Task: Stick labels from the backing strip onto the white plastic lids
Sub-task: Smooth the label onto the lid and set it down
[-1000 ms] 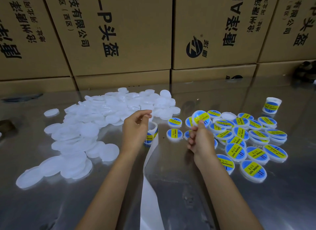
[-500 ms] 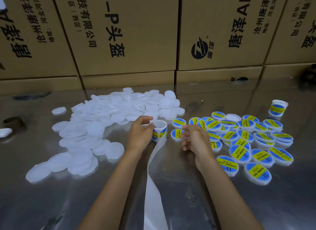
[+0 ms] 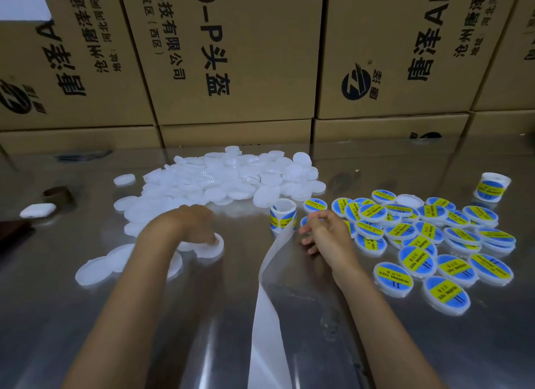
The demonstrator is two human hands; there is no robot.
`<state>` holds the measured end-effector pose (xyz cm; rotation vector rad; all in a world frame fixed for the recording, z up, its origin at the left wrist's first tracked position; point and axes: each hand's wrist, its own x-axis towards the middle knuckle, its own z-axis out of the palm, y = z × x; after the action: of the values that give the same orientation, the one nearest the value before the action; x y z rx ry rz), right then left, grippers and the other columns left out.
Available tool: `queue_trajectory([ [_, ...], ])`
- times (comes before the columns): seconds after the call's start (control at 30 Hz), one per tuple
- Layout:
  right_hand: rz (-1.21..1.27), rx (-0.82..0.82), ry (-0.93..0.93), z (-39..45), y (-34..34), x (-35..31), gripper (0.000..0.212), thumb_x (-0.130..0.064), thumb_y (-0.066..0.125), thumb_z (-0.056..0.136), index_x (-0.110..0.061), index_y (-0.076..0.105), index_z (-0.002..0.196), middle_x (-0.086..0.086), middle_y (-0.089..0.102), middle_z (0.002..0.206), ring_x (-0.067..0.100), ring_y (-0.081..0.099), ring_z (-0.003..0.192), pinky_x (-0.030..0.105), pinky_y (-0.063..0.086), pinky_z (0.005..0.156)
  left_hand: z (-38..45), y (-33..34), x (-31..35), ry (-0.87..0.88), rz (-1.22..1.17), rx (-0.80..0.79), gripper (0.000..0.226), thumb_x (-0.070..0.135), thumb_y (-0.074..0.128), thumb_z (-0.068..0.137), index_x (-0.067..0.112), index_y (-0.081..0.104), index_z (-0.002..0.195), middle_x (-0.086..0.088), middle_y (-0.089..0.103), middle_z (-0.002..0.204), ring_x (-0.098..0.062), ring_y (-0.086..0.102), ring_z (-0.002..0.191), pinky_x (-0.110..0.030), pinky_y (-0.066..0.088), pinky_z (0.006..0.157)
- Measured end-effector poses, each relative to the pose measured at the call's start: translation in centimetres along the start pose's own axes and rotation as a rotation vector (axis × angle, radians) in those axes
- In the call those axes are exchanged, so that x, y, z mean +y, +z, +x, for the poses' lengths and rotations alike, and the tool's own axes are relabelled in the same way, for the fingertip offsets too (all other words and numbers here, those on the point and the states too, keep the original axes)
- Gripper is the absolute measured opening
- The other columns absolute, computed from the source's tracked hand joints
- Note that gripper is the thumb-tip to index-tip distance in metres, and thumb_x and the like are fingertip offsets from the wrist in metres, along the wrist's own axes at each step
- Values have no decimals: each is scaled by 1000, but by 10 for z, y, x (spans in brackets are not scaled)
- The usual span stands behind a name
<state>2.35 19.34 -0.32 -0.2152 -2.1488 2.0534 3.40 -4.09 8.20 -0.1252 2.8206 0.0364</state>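
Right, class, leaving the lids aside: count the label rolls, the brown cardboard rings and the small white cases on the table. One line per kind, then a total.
Label rolls: 2, the label roll between the hands and the label roll at the far right
Brown cardboard ring: 1
Small white case: 1
Total: 4

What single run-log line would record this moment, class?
left hand: on blank lid | right hand: by label roll, grip unclear | labelled lids: piled right
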Motion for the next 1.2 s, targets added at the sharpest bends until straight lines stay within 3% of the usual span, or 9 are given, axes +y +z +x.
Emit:
queue_trajectory([
  [0.1,1,-5,2,1,-1,2,13,-7,48,95,-16,56,89,1,67,72,15,54,54,20,41,38,-1,8,-20,-32,-105,-19,66,42,72,89,28,45,147,1,42,154,-24,43,137,-33,38,107],
  [0.23,-5,-10,-1,3,0,4,12,-8,50,94,-17,56,88,2,66,74,14,54,54,21,42,39,8,24,-26,52,-283,112,56,35,85,78,27,58,126,5,51,136,-18,50,116,-30,42,94],
  [0.43,-107,6,-28,7,1,11,4,-14,57,92,-18,59,93,7,68,89,19,59,67,30,48,54,14,20,-9,144,-638,389,13,18,79,85,13,67,84,-3,68,86,-26,64,85,-28,46,68],
  [0.53,-178,37,-74,9,1,15,4,-18,63,90,-20,62,93,0,65,81,19,59,71,32,47,65,13,12,21,284,-1111,372,19,14,72,92,3,64,104,-10,75,97,-21,76,80,-26,57,73],
  [0.7,-325,25,-184,13,3,18,20,-21,62,93,-16,65,113,-11,56,72,13,57,77,29,46,75,26,20,82,390,-1167,367,13,16,60,100,11,60,112,-13,71,113,-25,71,103,-43,54,90],
  [0.83,-430,-25,-230,18,3,15,31,-20,53,99,-18,64,127,-6,62,83,21,63,96,32,47,86,42,36,98,369,-1168,383,11,20,57,102,16,58,112,-10,66,114,-30,65,106,-49,57,88],
  [0.93,-475,-30,-280,20,4,16,27,-18,50,99,-18,68,119,4,70,92,22,62,96,30,45,77,49,44,97,377,-1251,405,7,21,58,101,21,62,106,-5,68,107,-25,67,101,-44,58,86],
  [1.07,-494,-31,-298,20,8,19,22,-25,54,96,-32,71,110,-12,62,74,8,58,76,26,42,70,57,49,92,388,-1338,467,9,20,58,100,17,64,107,-4,69,103,-25,66,100,-49,56,92],
  [1.2,-476,-32,-300,17,13,21,15,-27,56,95,-28,70,101,-18,59,68,6,56,72,29,47,71,57,51,90,307,-1366,566,22,34,58,93,17,61,107,-2,68,105,-24,65,103,-49,54,94],
])
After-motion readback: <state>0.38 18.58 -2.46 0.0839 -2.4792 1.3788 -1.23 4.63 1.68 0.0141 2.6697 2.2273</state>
